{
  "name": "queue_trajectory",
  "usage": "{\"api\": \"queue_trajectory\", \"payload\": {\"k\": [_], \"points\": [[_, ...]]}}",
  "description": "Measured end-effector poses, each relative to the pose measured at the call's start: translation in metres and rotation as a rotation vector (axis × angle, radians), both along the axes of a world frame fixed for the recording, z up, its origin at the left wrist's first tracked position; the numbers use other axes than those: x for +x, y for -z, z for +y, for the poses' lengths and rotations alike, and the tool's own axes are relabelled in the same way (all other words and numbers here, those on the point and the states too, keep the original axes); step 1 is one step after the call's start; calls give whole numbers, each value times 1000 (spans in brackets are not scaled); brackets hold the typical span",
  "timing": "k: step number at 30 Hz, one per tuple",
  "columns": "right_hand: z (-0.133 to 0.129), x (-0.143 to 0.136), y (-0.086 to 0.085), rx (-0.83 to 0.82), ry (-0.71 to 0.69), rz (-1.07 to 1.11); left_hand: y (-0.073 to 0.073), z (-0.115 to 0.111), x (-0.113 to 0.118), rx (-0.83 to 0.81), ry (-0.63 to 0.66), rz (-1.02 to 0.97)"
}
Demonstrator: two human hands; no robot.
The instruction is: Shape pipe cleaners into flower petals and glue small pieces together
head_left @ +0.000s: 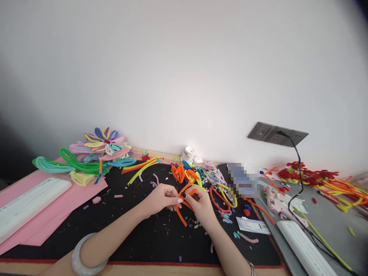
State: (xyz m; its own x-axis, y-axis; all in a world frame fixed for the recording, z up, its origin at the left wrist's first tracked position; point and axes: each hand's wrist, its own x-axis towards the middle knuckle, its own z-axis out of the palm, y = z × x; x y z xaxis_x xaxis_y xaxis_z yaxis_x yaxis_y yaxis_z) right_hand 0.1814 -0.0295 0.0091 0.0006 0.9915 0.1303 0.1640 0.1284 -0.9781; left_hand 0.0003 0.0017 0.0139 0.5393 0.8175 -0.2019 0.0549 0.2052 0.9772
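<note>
Stems of fuzzy orange pipe cleaner [181, 217] meet in the pinched fingertips [179, 200] of left hand [163, 198] and right hand [200, 204], one length slanting down below them.

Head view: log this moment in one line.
left hand: holding orange pipe cleaners | right hand: holding same | below: black mat | rear left: pipe-cleaner flower

The orange stems [181, 219] at six o'clock look fuzzy; the black mat [123, 239], matt and cloth-like; pink paper [79, 195] at eight, smooth; the white bar [34, 205] on it, satiny plastic; the bangle [76, 257] at seven, glossy.
</note>
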Motion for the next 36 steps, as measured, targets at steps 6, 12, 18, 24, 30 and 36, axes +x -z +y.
{"api": "queue_trajectory", "payload": {"k": [6,12,18,24,30,36], "points": [[1,4,-1,2,72,32,-7,1,0,1,-31,-30],[1,8,-1,70,128,-106,-4,2,0,34,-32,-29],[1,8,0,112,178,-158,-1,3,-1,49,-50,-22],[7,19,-2,60,251,12,-2,7,-4,33,-238,-87],[4,7,1,-185,-135,257,-1,6,-3,-7,-374,-221],[2,-1,4,-139,-73,330,-2,2,1,-38,-255,-136]]}}
